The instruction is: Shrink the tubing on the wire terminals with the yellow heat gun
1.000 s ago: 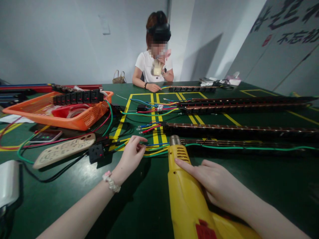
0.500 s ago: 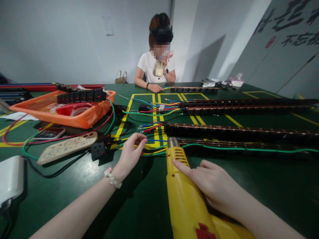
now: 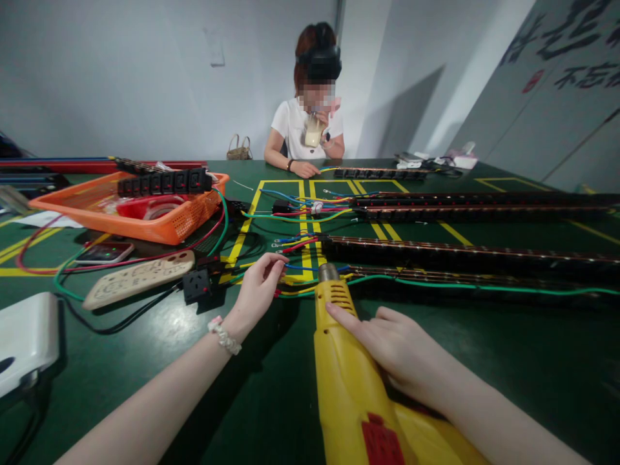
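My right hand (image 3: 400, 352) is wrapped around a yellow heat gun (image 3: 341, 368), its index finger stretched along the vented barrel. The metal nozzle (image 3: 329, 272) points away from me at a bundle of coloured wires. Thumb and fingers of my left hand (image 3: 259, 284) pinch a blue wire (image 3: 303, 267) just left of the nozzle. Yellow and green wires (image 3: 303, 292) with a red sleeve run below it. These wires lead right into a long black socket strip (image 3: 436, 279), along which a green wire lies. Another strip (image 3: 465, 254) with lug-ended leads lies just behind.
At left are an orange basket (image 3: 165, 231) holding a socket strip, a beige power strip (image 3: 140, 279), a black plug adapter (image 3: 196, 286), a phone (image 3: 104, 253) and a white device (image 3: 26, 342). More strips (image 3: 460, 205) lie farther back. A person (image 3: 307, 126) sits opposite, holding a drink.
The heat gun's nozzle has shifted slightly left, closer to my left hand. My left hand still pinches the blue wire. The whole view has moved a little.
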Demonstrator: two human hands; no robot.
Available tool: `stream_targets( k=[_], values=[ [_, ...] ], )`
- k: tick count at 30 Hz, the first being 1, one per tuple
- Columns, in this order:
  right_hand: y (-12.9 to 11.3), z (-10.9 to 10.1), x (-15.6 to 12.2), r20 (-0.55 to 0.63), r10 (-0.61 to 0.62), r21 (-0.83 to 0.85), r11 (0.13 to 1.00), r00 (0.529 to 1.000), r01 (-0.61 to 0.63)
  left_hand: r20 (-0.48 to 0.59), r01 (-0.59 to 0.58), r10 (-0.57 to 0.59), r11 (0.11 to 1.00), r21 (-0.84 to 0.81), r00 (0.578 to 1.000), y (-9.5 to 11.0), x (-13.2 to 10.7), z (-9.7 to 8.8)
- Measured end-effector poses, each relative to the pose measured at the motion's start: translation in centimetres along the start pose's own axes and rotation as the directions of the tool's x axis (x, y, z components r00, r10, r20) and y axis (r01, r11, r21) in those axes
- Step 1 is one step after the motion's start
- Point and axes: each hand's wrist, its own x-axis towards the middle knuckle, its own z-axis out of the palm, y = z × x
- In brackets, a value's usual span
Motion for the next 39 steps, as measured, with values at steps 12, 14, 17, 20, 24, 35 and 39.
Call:
stream_targets(
  k=[12,14,17,20,24,35,39],
  values=[
    [-2.0,0.4,4.1,0.046,-0.07,-0.103,0.992,0.996,0.074,0.011,-0.049,0.049,0.997,0.062,0.999,0.2,0.0,0.0],
    [-2.3,0.4,4.6,0.016,-0.087,-0.142,0.986,0.996,0.088,0.006,-0.061,0.061,0.995,0.073,0.998,0.3,0.0,-0.2],
    [-2.8,0.5,5.2,-0.019,-0.096,-0.181,0.979,0.995,0.091,0.012,-0.055,0.054,0.996,0.067,0.998,0.3,0.1,-0.5],
    [-3.0,0.6,5.4,-0.028,-0.094,-0.176,0.98,0.995,0.088,0.024,-0.031,0.03,0.999,0.039,0.999,0.3,0.2,-0.7],
    [-2.8,0.5,5.2,-0.003,-0.091,-0.14,0.986,0.996,0.09,0.012,-0.038,0.037,0.998,0.044,0.999,0.4,0.1,-0.6],
    [-1.4,0.2,3.3,0.09,-0.016,-0.028,0.999,0.996,0.019,0.029,-0.044,0.043,0.999,0.008,0.999,0.1,-0.1,-0.4],
    [-0.9,0.2,2.4,0.031,-0.006,-0.041,0.999,0.999,0.008,0.031,-0.035,0.035,0.999,-0.003,0.999,0.3,-0.1,-0.4]
  ],
)
